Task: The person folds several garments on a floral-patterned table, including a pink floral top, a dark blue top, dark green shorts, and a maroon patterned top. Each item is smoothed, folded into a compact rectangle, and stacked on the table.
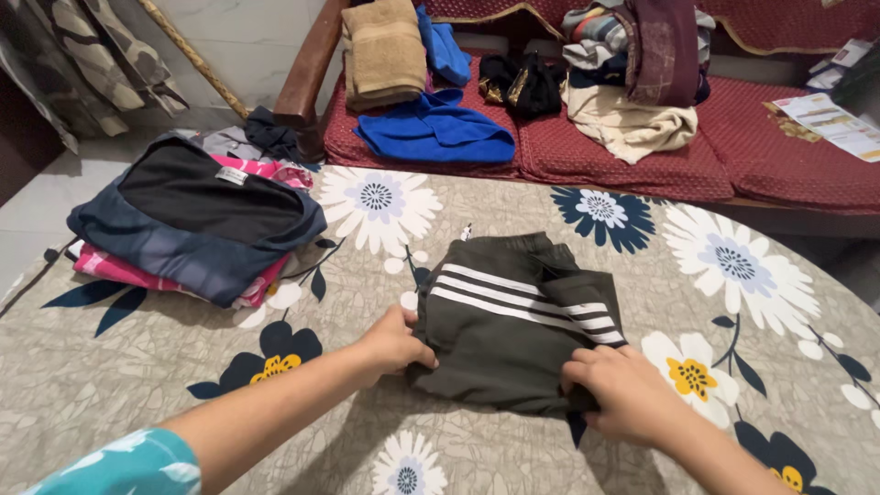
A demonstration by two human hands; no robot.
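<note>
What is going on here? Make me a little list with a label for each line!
left hand: left hand grips the left edge of the dark green striped garment
right hand: right hand presses on its lower right corner
garment: folded, three white stripes, lying flat
surface: floral cloth
to the left: pile of folded clothes
behind: red sofa with a blue cloth and a tan towel

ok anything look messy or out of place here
The stack of folded clothes on the floral sheet sits skewed, pink layers poking out unevenly. Both hands, left hand and right hand, grip the striped garment, neatly folded.
</note>
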